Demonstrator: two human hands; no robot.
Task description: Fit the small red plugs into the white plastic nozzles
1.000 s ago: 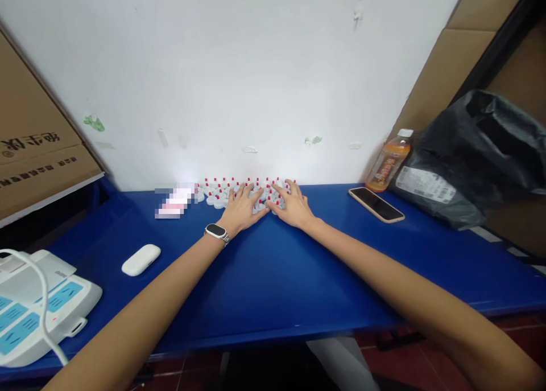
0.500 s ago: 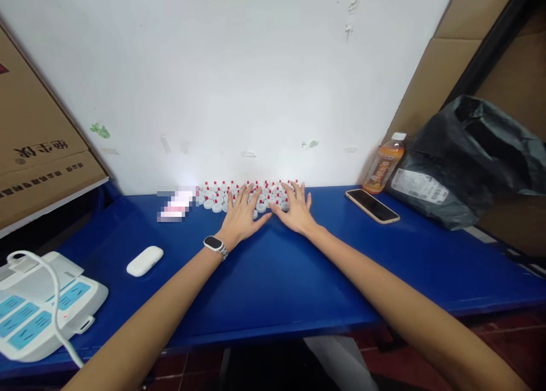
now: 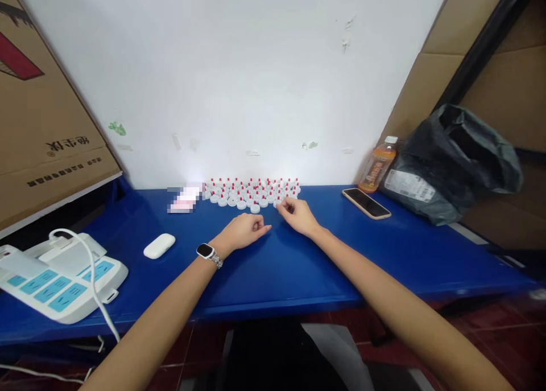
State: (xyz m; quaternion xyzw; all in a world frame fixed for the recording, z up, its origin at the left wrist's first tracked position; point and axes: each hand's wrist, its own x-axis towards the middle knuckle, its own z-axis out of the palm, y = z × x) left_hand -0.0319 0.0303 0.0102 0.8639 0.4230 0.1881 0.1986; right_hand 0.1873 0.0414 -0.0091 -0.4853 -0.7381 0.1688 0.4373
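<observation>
small white caps with red tips sit in a cluster at the counter's back edge, against the wall. right hand at the cluster's near-right edge, fingers pinched; whether a cap is in that grip, cannot tell. left hand loosely curled just before the cluster, apparently holding nothing. risk: a sweeping wrist could scatter the light caps. a blurred patch left of the cluster is unreadable; cap detail too small.

A cluster of small white plastic caps with red tips is set against the wall on the blue table; the loosely curled left hand and right hand are rested just before it.
</observation>
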